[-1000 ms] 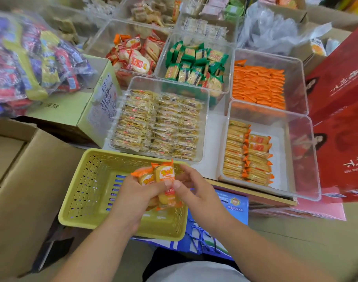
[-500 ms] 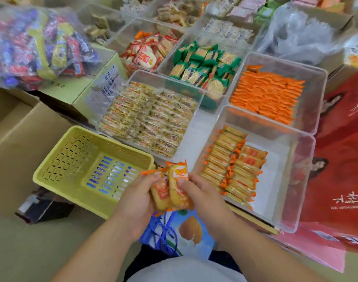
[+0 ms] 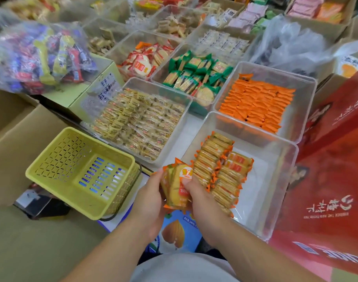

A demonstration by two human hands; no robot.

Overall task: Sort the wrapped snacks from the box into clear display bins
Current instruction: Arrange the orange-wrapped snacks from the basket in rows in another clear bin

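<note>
Lower centre of frame: both hands on one small stack of orange-ended cracker packets (image 3: 177, 186). Left hand (image 3: 149, 200) cups it from the left with fingers curled behind. Right hand (image 3: 200, 198) closes on it from the right, thumb pressed on the printed front face. The stack stands roughly upright, squeezed flat between the two hands, at the near left corner of the clear bin (image 3: 263, 178).

Inside that bin, matching packets stand on edge in two rows (image 3: 216, 171) along its left side. The right half of its floor is bare. Yellow basket (image 3: 72, 176) at lower left holds nothing.

Step in hand, as I read it: seat this stack at the near end of the rows.

To do it well:
- Keep the packets pressed together so none fans out or slips.
- Turn them so their faces run with the rows already laid.
- Lower them edge-down against the last packet, then let go one hand at a time, holding the end packet until it leans on its neighbours.
- Likely slip: loose wrappers slide and the row's end topples toward the bare floor.
</note>
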